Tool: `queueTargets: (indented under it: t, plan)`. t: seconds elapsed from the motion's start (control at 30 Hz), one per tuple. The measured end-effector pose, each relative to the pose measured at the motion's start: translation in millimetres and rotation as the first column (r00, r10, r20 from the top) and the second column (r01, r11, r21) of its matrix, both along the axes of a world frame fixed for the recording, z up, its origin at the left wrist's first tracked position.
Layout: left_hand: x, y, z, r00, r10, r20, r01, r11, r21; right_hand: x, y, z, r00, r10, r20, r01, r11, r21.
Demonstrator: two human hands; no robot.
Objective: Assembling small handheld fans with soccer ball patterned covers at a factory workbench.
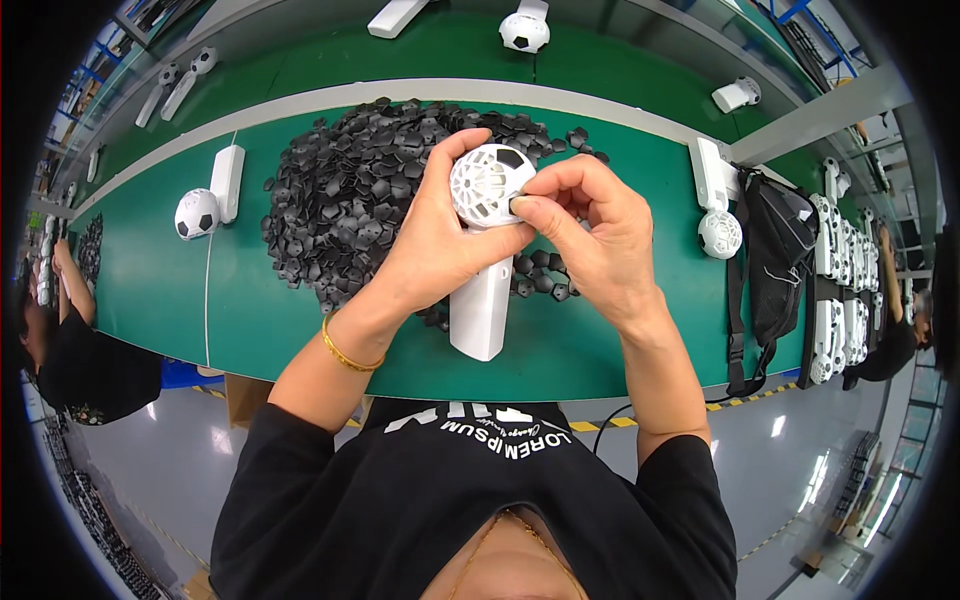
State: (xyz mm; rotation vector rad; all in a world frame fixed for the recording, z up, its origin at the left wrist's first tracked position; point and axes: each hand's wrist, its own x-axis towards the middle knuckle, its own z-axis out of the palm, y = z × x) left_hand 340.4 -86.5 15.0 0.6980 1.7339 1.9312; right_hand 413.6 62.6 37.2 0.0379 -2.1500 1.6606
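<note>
My left hand (430,245) is wrapped around a white device with a football-shaped head (487,185), a round openwork grille. Its flat white handle (478,320) points down toward me. One black pentagon patch (511,161) sits at the upper right of the ball. The thumb and forefinger of my right hand (605,235) are pinched together against the ball's right side. Whatever lies between those fingertips is hidden. Behind and beside my left hand spreads a heap of black pentagon pieces (345,195), with more loose ones under the ball.
A similar white device (196,213) lies on the green table to the left, another (719,235) to the right. Beside that is a black backpack (780,260). Trays of white devices (828,335) stand farther right. More devices (525,33) lie beyond the rail. Co-workers are at both sides.
</note>
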Motion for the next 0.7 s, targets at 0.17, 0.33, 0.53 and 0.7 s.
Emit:
queueTargets:
  t: [0.17, 0.33, 0.53, 0.7]
  plan:
    - [-4, 3, 4, 1.0, -0.016, 0.023, 0.016, 0.999, -0.033, -9, 14, 8, 0.997, 0.078, 0.0, -0.075, 0.958, 0.278]
    - [-7, 3, 13, 0.998, -0.039, 0.058, 0.042, 0.998, -0.046, -17, 17, 14, 0.987, 0.064, 0.15, -0.087, 0.985, 0.15]
    - [-23, 0, 44, 0.998, -0.061, -0.014, 0.06, 0.994, -0.096, -36, 19, 33, 0.936, 0.267, 0.227, -0.251, 0.963, -0.097]
    - [-77, 4, 70, 0.971, -0.114, -0.21, 0.06, 0.967, -0.246, -80, 38, 42, 0.948, 0.198, 0.249, -0.199, 0.98, -0.02]
